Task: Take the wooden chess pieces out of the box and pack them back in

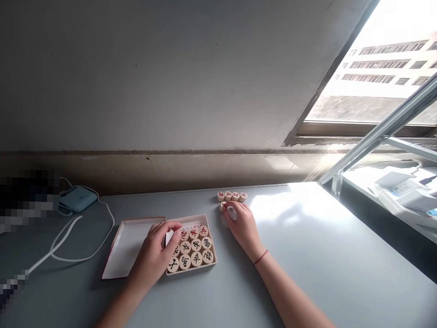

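Note:
My right hand pinches a round wooden Chinese chess piece with a red character, just in front of a row of several red-marked pieces. Its fingers partly cover that piece. My left hand hovers at the left side of a shallow box, thumb and forefinger apart, tips beside a red-marked piece. Inside the box, several pieces with black characters lie in rows face up, red ones at the back. My left fingers hide the box's left part.
Left of the box lies its open lid, inside up. A blue device with a white cable sits farther left on the grey table. A wall stands behind; a metal-framed shelf rises at right by the window.

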A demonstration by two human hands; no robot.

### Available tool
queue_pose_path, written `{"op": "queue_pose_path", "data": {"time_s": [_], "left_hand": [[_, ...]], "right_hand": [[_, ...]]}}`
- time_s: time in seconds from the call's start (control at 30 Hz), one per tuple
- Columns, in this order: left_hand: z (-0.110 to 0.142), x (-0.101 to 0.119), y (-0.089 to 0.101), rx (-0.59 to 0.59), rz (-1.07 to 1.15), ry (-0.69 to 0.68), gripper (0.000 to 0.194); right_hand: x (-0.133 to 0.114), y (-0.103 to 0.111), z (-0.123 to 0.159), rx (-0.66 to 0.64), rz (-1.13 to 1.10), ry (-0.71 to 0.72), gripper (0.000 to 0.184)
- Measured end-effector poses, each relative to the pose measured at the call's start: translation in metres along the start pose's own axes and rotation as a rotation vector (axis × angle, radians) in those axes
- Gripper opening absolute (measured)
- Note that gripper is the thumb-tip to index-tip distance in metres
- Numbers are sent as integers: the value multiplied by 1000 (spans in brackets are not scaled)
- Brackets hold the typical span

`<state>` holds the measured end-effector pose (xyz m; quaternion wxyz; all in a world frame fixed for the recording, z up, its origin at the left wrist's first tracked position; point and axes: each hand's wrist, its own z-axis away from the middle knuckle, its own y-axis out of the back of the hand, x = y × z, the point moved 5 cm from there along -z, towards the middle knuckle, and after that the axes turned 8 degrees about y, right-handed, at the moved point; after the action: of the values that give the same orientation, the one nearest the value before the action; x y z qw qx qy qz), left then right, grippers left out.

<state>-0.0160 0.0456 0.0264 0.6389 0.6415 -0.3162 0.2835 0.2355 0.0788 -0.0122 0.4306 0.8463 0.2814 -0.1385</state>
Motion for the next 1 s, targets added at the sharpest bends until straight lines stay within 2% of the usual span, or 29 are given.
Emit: {"op": "queue_pose_path", "data": {"time_s": [0.27, 0.37, 0.53, 0.67, 0.8, 1.0], "left_hand": [[1, 1, -1, -5, -40, -55, 27], [-1, 0, -3, 1, -83, -94, 27], [-6, -1, -8, 89, -336, -204, 29], [-6, 1, -14, 28, -536, -182, 31], [-3, 5, -15, 21, -546, -156, 24], [-5, 6, -16, -6, -449, -96, 16]], "right_hand": [[4, -9, 2, -41, 72, 20, 17], [2, -7, 0, -21, 72, 20, 21], [-25, 5, 1, 102, 62, 109, 22], [-56, 1, 6, -21, -102, 168, 18], [-70, -4, 10, -86, -179, 197, 17], [-74, 1, 10, -67, -191, 219, 14]]}}
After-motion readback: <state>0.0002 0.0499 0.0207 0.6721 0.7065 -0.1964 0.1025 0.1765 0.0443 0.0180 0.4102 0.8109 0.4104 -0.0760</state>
